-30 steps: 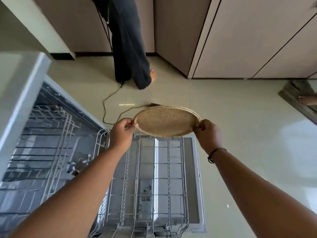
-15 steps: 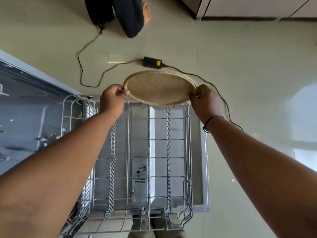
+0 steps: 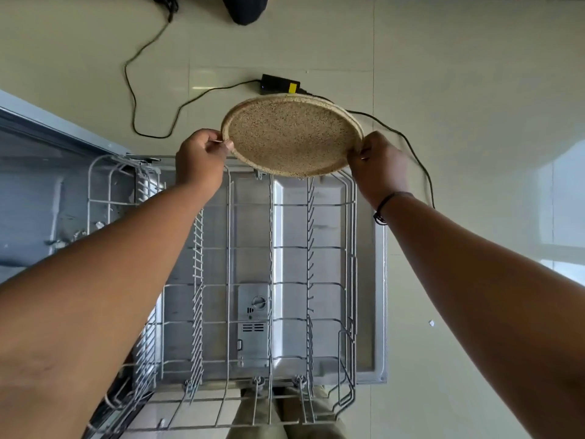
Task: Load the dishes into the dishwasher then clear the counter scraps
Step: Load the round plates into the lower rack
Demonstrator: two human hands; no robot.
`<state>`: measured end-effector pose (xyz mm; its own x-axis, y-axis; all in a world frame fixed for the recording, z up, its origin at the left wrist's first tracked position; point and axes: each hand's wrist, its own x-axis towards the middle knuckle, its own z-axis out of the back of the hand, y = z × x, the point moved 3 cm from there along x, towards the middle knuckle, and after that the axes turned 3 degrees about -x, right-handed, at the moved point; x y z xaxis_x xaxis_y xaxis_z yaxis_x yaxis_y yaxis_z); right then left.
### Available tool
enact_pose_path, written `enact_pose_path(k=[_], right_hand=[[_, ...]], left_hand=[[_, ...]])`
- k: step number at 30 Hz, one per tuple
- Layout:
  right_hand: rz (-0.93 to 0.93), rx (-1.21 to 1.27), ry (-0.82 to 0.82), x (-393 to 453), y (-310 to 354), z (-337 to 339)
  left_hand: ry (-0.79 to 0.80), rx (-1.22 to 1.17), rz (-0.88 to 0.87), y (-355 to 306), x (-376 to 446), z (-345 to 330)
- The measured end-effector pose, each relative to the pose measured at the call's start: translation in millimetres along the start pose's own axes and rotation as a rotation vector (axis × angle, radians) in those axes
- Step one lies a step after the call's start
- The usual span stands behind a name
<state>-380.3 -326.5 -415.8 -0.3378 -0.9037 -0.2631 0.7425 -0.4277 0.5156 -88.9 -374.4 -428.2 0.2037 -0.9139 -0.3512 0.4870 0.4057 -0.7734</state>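
A round speckled tan plate (image 3: 292,136) hangs tilted above the far end of the pulled-out wire dishwasher rack (image 3: 272,248). My left hand (image 3: 201,156) pinches its left rim and my right hand (image 3: 376,164) grips its right rim. The rack holds no dishes and lies over the lowered dishwasher door (image 3: 378,280). The dishwasher's dark inside (image 3: 47,201) is at the left.
A black power adapter (image 3: 280,84) with its cable (image 3: 136,99) lies on the pale floor beyond the plate. Another person's dark trouser leg (image 3: 245,7) stands at the top edge. My own legs show under the rack's near end.
The view has tipped further down over the rack. The plate, held by both hands, has tilted so more of its face shows and sits nearer the rack's far end.
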Motion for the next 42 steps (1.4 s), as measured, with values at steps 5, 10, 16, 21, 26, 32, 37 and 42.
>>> enact_pose_path(k=[5,10,16,21,26,32,37,42], right_hand=[[-0.020,0.014,-0.030,7,0,-1],[0.016,0.030,-0.055,-3,-5,2],[0.059,-0.063,-0.043,-14,-12,-9],[0.024,-0.086,0.049,-11,-14,-26],[-0.037,0.001,0.026,-10,-8,-32],[-0.156,0.072,0.082,-19,-3,-36],[-0.159,-0.007,0.143,-54,6,-42],[0.031,-0.250,0.360,-113,23,-45]], left_hand=[[-0.026,-0.022,-0.022,-2,3,-2],[-0.039,-0.050,-0.139,7,-8,1],[-0.043,0.063,-0.200,20,-17,-2],[-0.001,0.073,-0.094,33,-10,-9],[0.013,0.070,-0.056,31,-8,-13],[0.271,0.246,0.019,35,-16,-17],[0.483,0.501,0.168,53,-54,-13],[0.557,0.590,0.157,56,-122,11]])
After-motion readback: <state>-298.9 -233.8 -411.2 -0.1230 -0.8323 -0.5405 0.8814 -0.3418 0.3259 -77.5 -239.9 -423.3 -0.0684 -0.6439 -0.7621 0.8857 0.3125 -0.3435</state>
